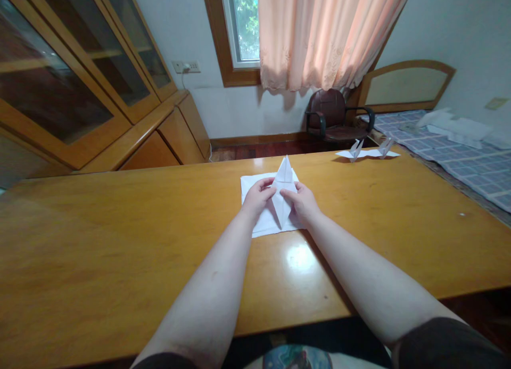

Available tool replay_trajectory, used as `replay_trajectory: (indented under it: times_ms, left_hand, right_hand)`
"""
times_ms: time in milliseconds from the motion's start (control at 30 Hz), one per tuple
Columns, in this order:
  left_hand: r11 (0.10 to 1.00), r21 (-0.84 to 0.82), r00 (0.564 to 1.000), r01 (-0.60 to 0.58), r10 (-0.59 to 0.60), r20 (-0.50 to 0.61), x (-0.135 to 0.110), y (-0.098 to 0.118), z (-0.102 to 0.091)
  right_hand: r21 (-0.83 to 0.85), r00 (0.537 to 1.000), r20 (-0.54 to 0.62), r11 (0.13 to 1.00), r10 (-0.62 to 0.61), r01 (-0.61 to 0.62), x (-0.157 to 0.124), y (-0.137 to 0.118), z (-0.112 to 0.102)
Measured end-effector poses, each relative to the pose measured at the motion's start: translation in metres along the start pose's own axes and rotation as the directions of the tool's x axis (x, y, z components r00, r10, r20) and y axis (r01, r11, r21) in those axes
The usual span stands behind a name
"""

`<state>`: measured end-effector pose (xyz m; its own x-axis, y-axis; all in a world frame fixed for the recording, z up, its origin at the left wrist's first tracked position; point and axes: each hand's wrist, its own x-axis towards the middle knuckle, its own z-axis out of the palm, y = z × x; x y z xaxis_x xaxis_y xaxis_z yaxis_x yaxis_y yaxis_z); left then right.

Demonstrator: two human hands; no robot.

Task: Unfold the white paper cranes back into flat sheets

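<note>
A folded white paper shape [283, 190], kite-like with points at top and bottom, is held over a flat stack of white paper sheets [255, 185] on the wooden table [120, 241]. My left hand [257, 196] pinches the shape's left edge, fingers closed on it. On the right edge, my right hand [303, 201] pinches the same way. Both forearms reach in from the near edge of the table.
Two small folded paper cranes [355, 149] stand on a white sheet [371, 154] at the table's far right. Behind it are a dark armchair [335, 116] and a bed [459, 150]. A glass-fronted wooden cabinet [80, 81] lines the left wall.
</note>
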<state>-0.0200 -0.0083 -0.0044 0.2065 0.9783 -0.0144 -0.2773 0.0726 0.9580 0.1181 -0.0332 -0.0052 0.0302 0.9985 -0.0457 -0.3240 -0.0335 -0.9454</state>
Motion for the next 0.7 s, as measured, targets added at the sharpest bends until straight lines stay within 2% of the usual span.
replay_trajectory:
  times_ms: [133, 233, 367, 533, 700]
  left_hand:
    - [0.979, 0.202, 1.000, -0.005, 0.000, 0.026, -0.002, 0.000, -0.002]
    - [0.961, 0.276, 1.000, 0.016, -0.009, -0.026, -0.003, -0.002, -0.004]
    - [0.967, 0.247, 0.992, 0.054, -0.025, -0.120, 0.000, -0.003, -0.006]
    - [0.982, 0.180, 0.988, 0.062, -0.035, -0.147, 0.000, -0.002, -0.005]
    - [0.987, 0.152, 0.993, 0.049, -0.032, -0.112, -0.002, 0.000, -0.002]
  right_hand:
    - [-0.193, 0.998, 0.001, 0.980, -0.060, 0.059, -0.001, 0.005, 0.000]
    - [-0.248, 0.984, -0.028, 0.955, -0.174, 0.162, 0.000, 0.007, 0.001]
    - [-0.344, 0.944, -0.010, 0.887, -0.330, 0.307, -0.001, 0.005, 0.000]
    - [-0.537, 0.928, 0.078, 0.769, -0.364, 0.347, -0.005, -0.002, 0.000]
    - [-0.580, 0.917, 0.081, 0.730, -0.390, 0.362, -0.007, -0.004, 0.001]
